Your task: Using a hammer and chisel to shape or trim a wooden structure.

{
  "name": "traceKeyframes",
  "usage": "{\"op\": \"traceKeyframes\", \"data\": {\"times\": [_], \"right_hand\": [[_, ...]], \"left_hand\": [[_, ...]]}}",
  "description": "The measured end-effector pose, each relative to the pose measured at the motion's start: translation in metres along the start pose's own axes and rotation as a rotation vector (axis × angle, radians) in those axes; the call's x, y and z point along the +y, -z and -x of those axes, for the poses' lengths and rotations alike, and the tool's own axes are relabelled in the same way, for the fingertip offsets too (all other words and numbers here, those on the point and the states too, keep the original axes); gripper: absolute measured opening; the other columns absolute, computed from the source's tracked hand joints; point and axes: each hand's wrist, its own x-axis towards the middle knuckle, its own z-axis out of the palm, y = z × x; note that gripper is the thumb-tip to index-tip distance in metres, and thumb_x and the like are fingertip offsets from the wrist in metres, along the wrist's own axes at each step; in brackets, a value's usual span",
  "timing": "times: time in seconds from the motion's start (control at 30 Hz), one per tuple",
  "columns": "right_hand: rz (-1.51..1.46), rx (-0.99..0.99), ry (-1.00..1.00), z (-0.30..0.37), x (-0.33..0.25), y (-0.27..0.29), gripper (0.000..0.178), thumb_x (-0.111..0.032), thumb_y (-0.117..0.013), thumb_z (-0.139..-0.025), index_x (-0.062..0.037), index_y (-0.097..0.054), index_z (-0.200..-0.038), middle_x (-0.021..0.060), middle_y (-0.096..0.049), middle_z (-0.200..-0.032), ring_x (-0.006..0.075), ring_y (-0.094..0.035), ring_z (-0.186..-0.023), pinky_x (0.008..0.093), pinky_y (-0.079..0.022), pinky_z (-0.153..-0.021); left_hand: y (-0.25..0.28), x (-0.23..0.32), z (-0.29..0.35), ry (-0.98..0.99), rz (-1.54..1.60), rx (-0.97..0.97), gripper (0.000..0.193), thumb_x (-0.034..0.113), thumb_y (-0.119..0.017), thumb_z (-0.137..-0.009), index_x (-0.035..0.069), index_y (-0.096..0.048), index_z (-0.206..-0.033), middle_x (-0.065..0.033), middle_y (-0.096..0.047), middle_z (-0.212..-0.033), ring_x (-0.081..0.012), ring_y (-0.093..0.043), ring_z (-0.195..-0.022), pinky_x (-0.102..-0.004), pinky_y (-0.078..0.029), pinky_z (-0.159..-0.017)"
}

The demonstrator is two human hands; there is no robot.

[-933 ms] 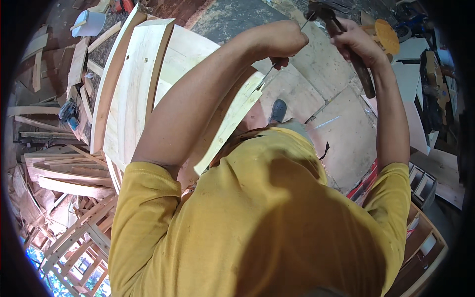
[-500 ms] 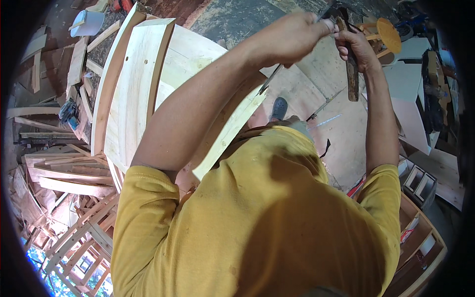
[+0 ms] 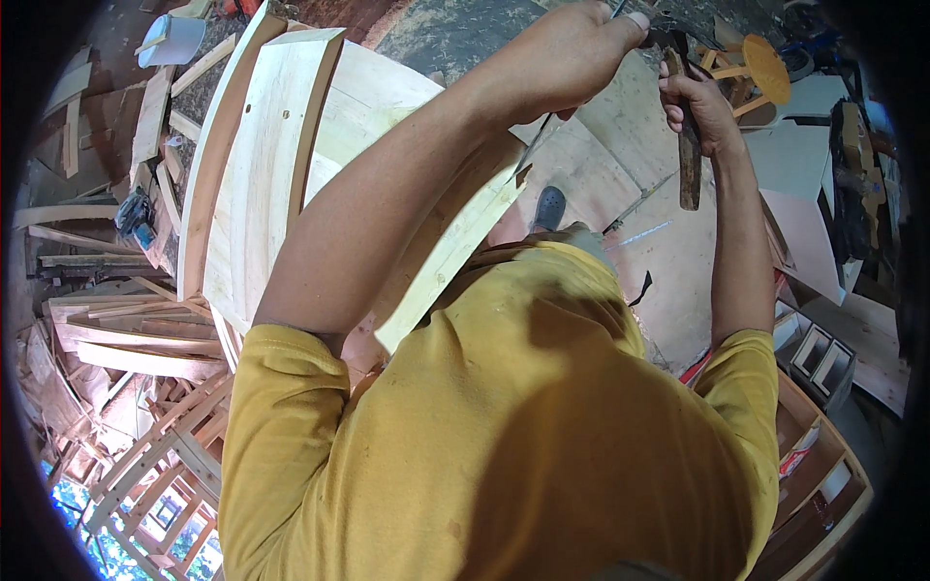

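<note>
My left hand [image 3: 572, 58] is closed around a long, thin metal chisel [image 3: 535, 145]. Its shaft slants down from the fist, and its lower end meets the edge of a pale curved wooden piece [image 3: 455, 247], where the wood looks splintered. My right hand [image 3: 702, 107] grips a hammer [image 3: 689, 165] by its worn wooden handle, which points down toward me. The dark hammer head is near the top of the view, a short way right of my left fist, and its outline is hard to make out. My left forearm crosses over the wooden work.
Curved boards [image 3: 291, 126] form the pale structure on my left. Offcuts [image 3: 145, 353] lie heaped beyond it, near a white bucket [image 3: 172, 42]. An orange stool [image 3: 765, 70] stands far right, with a wooden cabinet frame [image 3: 823, 465] at lower right. My shoe [image 3: 549, 208] is on the floor panels.
The hammer and my right hand have shifted slightly right and down, away from my left fist. My left hand has moved a little left and up, still holding the chisel.
</note>
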Motion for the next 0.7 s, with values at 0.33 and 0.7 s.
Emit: {"op": "traceKeyframes", "data": {"times": [0.33, 0.7], "right_hand": [[0.017, 0.004, 0.021, 0.004, -0.002, 0.0, 0.017, -0.012, -0.062, -0.085, -0.0068, -0.053, -0.098, -0.0037, -0.043, -0.06, 0.0055, -0.04, -0.044, 0.0206, -0.036, -0.039], [-0.003, 0.034, 0.054, 0.009, -0.012, -0.002, 0.013, -0.011, -0.064, -0.084, -0.0069, -0.055, -0.092, -0.0037, -0.043, -0.06, 0.0057, -0.042, -0.046, 0.0211, -0.037, -0.04]], "left_hand": [[-0.008, 0.007, 0.011, -0.175, -0.257, 0.209, 0.039, 0.036, -0.04, -0.099, 0.003, -0.054, -0.086, -0.0011, -0.044, -0.055, -0.0123, -0.043, -0.043, -0.031, -0.036, -0.039], [0.0, -0.009, 0.001, -0.293, -0.166, 0.025, 0.042, 0.032, -0.039, -0.098, -0.008, -0.053, -0.095, -0.0198, -0.06, -0.078, -0.0256, -0.059, -0.077, -0.0403, -0.047, -0.075]]}}
